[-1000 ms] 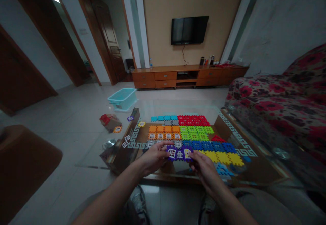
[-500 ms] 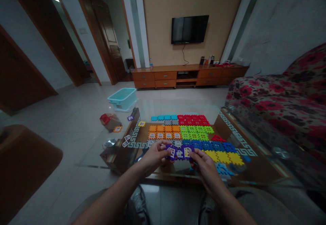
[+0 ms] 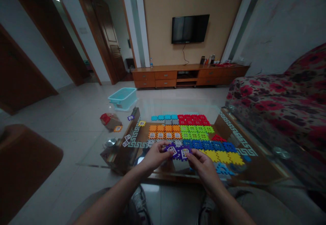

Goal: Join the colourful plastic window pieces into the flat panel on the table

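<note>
Both my hands hold a short strip of purple window tiles (image 3: pixel 177 151) just above the near edge of a glass coffee table (image 3: pixel 163 107). My left hand (image 3: pixel 155 155) pinches the strip's left end, and my right hand (image 3: pixel 201 163) pinches its right end. Just beyond the strip lies a flat mat of joined tiles: a teal row (image 3: pixel 164 118), red block (image 3: pixel 193 119), orange block (image 3: pixel 164 132), green block (image 3: pixel 197 132), blue row (image 3: pixel 212 145) and yellow row (image 3: pixel 224 157).
Loose tiles (image 3: pixel 126 140) lie at the table's left edge and on the floor. A teal plastic bin (image 3: pixel 122 98) and a red-topped box (image 3: pixel 110 120) sit on the tiled floor to the left. A floral sofa (image 3: pixel 277 102) flanks the right; a TV cabinet (image 3: pixel 188 75) stands against the far wall.
My hands have closed in a little on the purple strip; the right hand moved slightly left and the strip looks shorter between the fingers.
</note>
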